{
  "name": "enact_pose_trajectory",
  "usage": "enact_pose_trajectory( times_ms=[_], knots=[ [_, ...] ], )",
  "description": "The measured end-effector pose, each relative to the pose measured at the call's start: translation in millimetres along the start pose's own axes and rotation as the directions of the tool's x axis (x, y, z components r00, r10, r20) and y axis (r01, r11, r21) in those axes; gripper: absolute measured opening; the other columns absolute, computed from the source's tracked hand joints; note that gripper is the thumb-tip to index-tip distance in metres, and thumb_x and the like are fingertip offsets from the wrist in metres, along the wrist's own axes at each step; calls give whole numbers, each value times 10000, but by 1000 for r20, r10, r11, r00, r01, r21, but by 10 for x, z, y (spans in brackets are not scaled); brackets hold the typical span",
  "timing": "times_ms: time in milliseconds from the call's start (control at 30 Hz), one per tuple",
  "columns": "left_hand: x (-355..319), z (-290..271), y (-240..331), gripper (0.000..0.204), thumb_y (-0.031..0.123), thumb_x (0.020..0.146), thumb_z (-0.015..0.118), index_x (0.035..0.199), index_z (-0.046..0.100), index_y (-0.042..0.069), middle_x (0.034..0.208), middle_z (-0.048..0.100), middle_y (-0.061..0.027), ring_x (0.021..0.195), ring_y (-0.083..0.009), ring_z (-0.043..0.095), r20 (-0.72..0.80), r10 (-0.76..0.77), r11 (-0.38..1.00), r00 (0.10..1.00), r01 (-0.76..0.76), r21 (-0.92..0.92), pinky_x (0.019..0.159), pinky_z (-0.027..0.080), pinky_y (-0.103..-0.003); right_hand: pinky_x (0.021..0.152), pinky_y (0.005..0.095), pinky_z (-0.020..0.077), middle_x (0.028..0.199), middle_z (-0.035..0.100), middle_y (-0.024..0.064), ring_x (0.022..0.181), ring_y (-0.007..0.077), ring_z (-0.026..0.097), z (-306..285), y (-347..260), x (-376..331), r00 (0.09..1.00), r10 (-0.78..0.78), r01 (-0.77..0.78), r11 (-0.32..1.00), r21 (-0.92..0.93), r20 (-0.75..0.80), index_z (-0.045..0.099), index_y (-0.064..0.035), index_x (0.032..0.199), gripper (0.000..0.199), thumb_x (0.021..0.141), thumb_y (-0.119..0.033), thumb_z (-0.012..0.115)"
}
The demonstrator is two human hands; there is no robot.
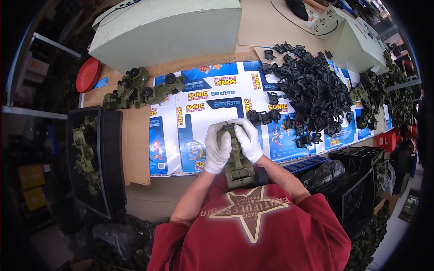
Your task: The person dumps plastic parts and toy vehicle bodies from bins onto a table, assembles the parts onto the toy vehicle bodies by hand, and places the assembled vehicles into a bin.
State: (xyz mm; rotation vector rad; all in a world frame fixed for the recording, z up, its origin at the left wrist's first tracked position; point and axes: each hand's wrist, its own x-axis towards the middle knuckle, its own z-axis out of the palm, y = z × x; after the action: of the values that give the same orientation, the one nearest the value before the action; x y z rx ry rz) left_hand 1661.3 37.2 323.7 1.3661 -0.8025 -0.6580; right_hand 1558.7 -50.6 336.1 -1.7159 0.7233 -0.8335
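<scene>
An olive-green toy military vehicle (239, 168) stands lengthwise against my chest, over the near table edge. In its white glove, my left hand (217, 148) wraps round the vehicle's left side. My right hand (247, 141), gloved too, grips the far right end, with its thumb on top. A dark part (227, 128) shows at the far end between my fingers; how it sits there is partly hidden. Just right of my hands lie a few loose black plastic parts (263, 117), beside a large heap of the same parts (309, 86).
More green toy vehicles (135, 90) lie at the far left, near a red round dish (88, 74). A black crate (118, 167) with vehicles stands left of the table. Two pale metal boxes (167, 34) (346, 38) stand at the back. Printed cardboard sheets (174, 131) cover the tabletop.
</scene>
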Motion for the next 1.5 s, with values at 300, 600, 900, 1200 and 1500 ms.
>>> enact_pose_trajectory(
  times_ms=[300, 600, 900, 1200, 1500],
  knots=[
    [351, -957, -136, 424, 328, 973, 588, 1180, 584, -41, 1106, 632, -148, 1034, -239, 596, -597, 4, 965, 802, 153, 212, 939, 452, -354, 942, 326, 464, 1161, 644, 153, 1068, 224, 600, -146, 533, 67, 986, 155, -166, 933, -319, -61, 609, -10, 1215, 342, 962, -240, 604],
    [144, -3840, 1337, 815, 611, 843, 653, 1344, 449, 2, 1383, 479, -199, 1176, -311, 548, -952, 189, 979, -242, 121, 164, 1001, 481, -437, 805, 315, 504, 968, 716, 122, 868, 190, 648, -949, 1291, -417, 870, 493, -458, 820, -342, 18, 682, 24, 1104, 309, 956, -238, 614],
    [494, -3912, 1030, 306, 133, 819, 653, 1055, 597, -54, 990, 632, -197, 918, -379, 600, -410, 880, 244, 242, 509, 825, 891, 477, -431, 759, 390, 534, 917, 689, 203, 843, 336, 681, -782, 976, -503, 941, 335, -254, 794, -552, 49, 705, -33, 980, 171, 892, -171, 654],
    [1993, -1716, -400, 932, 281, 622, 791, 1431, 368, 96, 1305, 557, -167, 1313, -359, 442, 264, 52, -132, 963, -255, 958, 1100, 327, -472, 770, 418, 538, 912, 696, 167, 853, 342, 677, -625, 493, -343, 960, 275, -194, 772, -605, 44, 710, -66, 943, 171, 877, -215, 658],
    [1709, -1293, -593, 835, 169, 751, 758, 1454, 323, 51, 1082, 657, -124, 962, -225, 670, 25, -622, 729, 782, 568, 381, 885, 536, -364, 782, 401, 533, 886, 693, 184, 849, 354, 676, -1248, 739, -632, 815, 385, -563, 701, -438, -432, 706, -47, 991, 179, 898, -176, 624]
  ],
)
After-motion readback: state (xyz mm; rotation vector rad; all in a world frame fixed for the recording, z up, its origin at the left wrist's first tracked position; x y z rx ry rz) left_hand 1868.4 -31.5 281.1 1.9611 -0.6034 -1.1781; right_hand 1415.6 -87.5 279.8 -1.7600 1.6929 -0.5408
